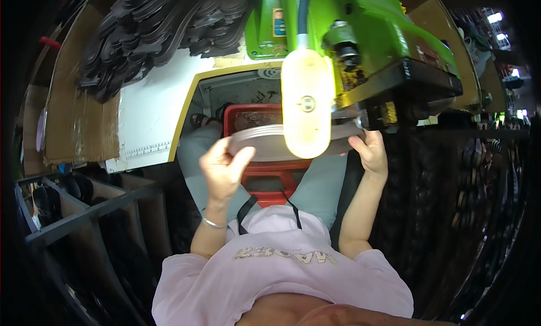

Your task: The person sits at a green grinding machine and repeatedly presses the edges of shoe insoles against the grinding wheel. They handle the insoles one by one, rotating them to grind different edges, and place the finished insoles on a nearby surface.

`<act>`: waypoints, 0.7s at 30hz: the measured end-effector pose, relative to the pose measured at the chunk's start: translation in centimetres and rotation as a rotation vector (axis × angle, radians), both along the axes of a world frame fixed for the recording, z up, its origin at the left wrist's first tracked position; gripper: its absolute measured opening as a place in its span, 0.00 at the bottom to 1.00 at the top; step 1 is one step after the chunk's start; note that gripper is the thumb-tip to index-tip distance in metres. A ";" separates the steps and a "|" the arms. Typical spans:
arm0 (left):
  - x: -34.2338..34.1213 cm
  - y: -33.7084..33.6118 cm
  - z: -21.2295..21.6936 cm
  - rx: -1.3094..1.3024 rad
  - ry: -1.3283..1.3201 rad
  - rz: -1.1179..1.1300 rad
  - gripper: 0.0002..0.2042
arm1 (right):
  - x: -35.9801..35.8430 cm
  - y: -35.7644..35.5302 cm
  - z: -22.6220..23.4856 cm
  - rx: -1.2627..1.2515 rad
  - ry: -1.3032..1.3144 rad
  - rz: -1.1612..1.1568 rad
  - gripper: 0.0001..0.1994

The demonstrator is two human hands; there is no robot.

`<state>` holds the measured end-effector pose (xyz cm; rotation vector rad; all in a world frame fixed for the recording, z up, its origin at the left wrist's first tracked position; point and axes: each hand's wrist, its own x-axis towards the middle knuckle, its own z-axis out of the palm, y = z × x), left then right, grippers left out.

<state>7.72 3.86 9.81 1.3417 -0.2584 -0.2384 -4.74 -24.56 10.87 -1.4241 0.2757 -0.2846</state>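
A dark grey-brown shoe sole (259, 142) with a pale, layered edge is stretched crosswise between my hands. My left hand (221, 169) pinches one end between thumb and fingers. At the other end, my right hand (372, 152) grips the sole beside the working head of a green machine (377, 27). A glowing oblong lamp (307, 103) hangs in front and hides the sole's middle. Whether the sole touches the machine's working part, I cannot tell.
Stacked dark soles (146, 35) lie on the white tabletop (149, 117) at the back left, beside a cardboard box (79, 111). Below the sole, between my knees, is a red bin (230, 118). A divided rack (90, 213) holding dark items stands at left.
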 end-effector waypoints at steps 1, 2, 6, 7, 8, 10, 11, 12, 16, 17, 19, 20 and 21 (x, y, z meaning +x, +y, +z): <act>-0.6 -1.2 0.2 -0.007 0.021 -0.056 0.11 | -1.1 -0.5 -0.4 0.012 0.007 -0.015 0.13; -1.3 -2.5 0.2 -0.050 0.017 -0.085 0.11 | -2.4 -1.0 -1.3 0.058 0.030 -0.053 0.13; -2.5 -7.3 -0.1 0.011 -0.126 -0.175 0.08 | -7.7 -1.7 -4.5 0.171 0.047 -0.228 0.15; -2.8 -8.8 -1.9 -0.038 -0.148 -0.170 0.06 | -8.3 -1.2 -4.4 0.222 0.037 -0.274 0.15; -2.8 -10.1 -2.0 -0.084 -0.171 -0.170 0.04 | -8.8 -0.8 -4.4 0.234 0.029 -0.328 0.15; -2.5 -11.5 -0.9 -0.040 -0.132 -0.142 0.03 | -9.4 -0.4 -4.0 0.236 0.011 -0.387 0.16; -2.2 -12.0 -0.3 -0.016 -0.115 -0.127 0.03 | -9.7 -0.3 -3.6 0.226 0.002 -0.390 0.16; -2.2 -12.2 -0.9 -0.085 -0.036 -0.147 0.03 | -9.7 -0.4 -3.1 0.216 -0.007 -0.390 0.17; -3.0 -10.8 0.4 -0.154 0.263 -0.170 0.03 | -8.2 -1.5 -0.5 0.138 -0.042 -0.474 0.16; -3.3 -10.6 0.2 -0.202 0.247 -0.175 0.03 | -7.9 -2.0 0.4 0.131 -0.033 -0.451 0.16; -3.6 -10.0 -0.4 -0.299 0.214 -0.185 0.04 | -6.7 -3.3 1.6 0.065 -0.031 -0.406 0.16; -3.5 -9.6 -0.7 -0.316 0.207 -0.194 0.06 | -5.8 -3.7 2.3 0.054 -0.018 -0.377 0.16; -3.3 -9.2 -1.0 -0.333 0.199 -0.202 0.07 | -4.8 -4.1 2.9 0.042 -0.006 -0.347 0.15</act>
